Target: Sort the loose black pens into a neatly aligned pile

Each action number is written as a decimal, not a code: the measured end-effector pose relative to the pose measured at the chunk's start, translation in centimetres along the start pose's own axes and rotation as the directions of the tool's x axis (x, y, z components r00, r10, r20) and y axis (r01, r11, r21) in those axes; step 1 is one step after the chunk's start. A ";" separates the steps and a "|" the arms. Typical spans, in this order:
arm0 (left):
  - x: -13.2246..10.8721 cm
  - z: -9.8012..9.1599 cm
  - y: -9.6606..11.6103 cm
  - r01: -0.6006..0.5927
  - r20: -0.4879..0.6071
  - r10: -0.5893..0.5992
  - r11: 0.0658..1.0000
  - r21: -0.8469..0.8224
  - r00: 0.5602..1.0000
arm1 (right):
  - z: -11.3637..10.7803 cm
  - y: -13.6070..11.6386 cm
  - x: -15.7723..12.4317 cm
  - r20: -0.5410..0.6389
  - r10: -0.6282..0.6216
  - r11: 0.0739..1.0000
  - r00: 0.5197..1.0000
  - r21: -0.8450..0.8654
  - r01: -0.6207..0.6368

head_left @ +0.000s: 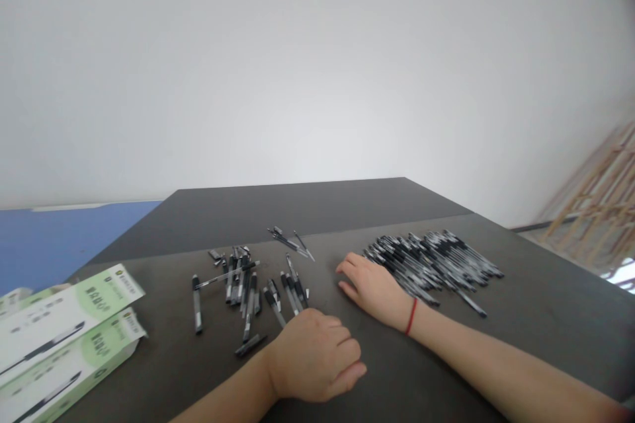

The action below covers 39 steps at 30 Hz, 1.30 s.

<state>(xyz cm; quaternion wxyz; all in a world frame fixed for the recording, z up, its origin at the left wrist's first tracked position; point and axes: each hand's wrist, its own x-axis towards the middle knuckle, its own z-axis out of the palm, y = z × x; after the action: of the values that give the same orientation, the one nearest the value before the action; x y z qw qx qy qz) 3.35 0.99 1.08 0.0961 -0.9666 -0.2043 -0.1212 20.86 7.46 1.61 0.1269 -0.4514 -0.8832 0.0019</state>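
My left hand [317, 357] is curled with the knuckles up, close in front of a loose group of gel pens [292, 291]. The underside of its fingers is hidden, so whether anything is in them does not show. Farther forward, my right hand [372, 287] lies palm down with thumb and fingers apart, beside the left edge of a big heap of clear-barrelled pens with black caps [436, 261]. More pens and pen parts [243, 281] are scattered left of the hands. One short dark piece [251, 345] lies just left of my left hand.
Printed green-and-white pen boxes [104, 304] are stacked at the left edge of the dark table [307, 201]. A few thin refills [290, 242] lie toward the back. Behind stands a white wall [297, 79]; wooden racking [600, 188] is at the far right.
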 end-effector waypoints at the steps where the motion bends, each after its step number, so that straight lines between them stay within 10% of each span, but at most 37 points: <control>1: -0.1 0.1 0.0 0.002 -0.007 -0.002 1.000 0.000 1.000 | -0.1 -0.8 0.6 0.031 -0.008 1.000 0.999 0.021 0.007; 11: -0.3 0.7 -0.7 -0.023 -0.113 0.020 1.000 -0.017 0.993 | 1.2 -6.2 9.4 0.288 0.089 0.995 0.953 0.017 -0.098; 25: -0.4 0.2 -1.1 0.119 -0.183 -0.142 0.985 -0.129 0.973 | 1.9 -5.0 10.7 0.311 0.111 0.935 0.944 0.290 -0.205; 33: -0.5 0.0 -2.6 0.472 -0.483 -0.606 0.795 -0.380 0.632 | -1.5 -1.2 6.8 0.466 -0.071 0.710 0.882 0.645 -0.284; 39: -0.1 0.7 -1.3 0.407 -0.305 -0.477 0.873 -0.268 0.824 | -2.8 0.1 2.5 0.698 -0.273 0.407 0.662 0.707 -0.578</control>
<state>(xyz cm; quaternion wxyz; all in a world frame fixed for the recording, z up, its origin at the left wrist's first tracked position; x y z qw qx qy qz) 2.90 2.27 0.53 0.0080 -0.8578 -0.3897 -0.3350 20.20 9.24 4.89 -0.0164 -0.3560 -0.6548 0.6665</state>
